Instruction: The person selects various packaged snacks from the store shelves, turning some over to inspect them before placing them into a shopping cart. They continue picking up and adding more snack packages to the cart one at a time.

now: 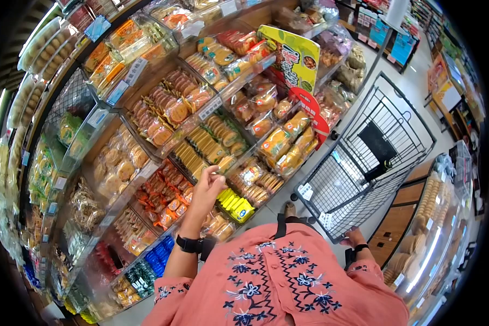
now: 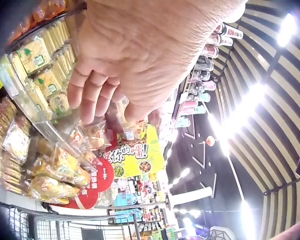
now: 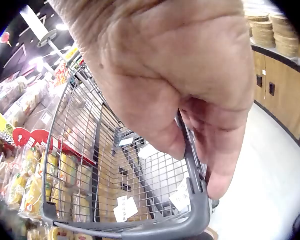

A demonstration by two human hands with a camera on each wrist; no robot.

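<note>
My left hand (image 1: 207, 187) is held out in front of the snack shelves, fingers loosely bent and nothing in them. Close by it in the head view are yellow packets (image 1: 234, 205) and a bin of flat, pale-gold packaged biscuits (image 1: 193, 157). The left wrist view shows that hand (image 2: 135, 55) above similar green-labelled packs (image 2: 45, 80). Down at my right side, my right hand (image 1: 355, 237) grips the rim of a wire shopping cart (image 1: 337, 179). In the right wrist view, thumb and fingers of the hand (image 3: 175, 85) wrap the cart's dark grey rim (image 3: 192, 165).
Tiered shelves with clear dividers (image 1: 146, 168) curve along the left. A red round sign (image 1: 311, 117) and a green-yellow sign (image 1: 293, 57) stick out near the cart. A wooden counter (image 1: 388, 231) with stacked round biscuits (image 1: 413, 244) stands on the right. Pale floor (image 3: 265, 165) runs beside the cart.
</note>
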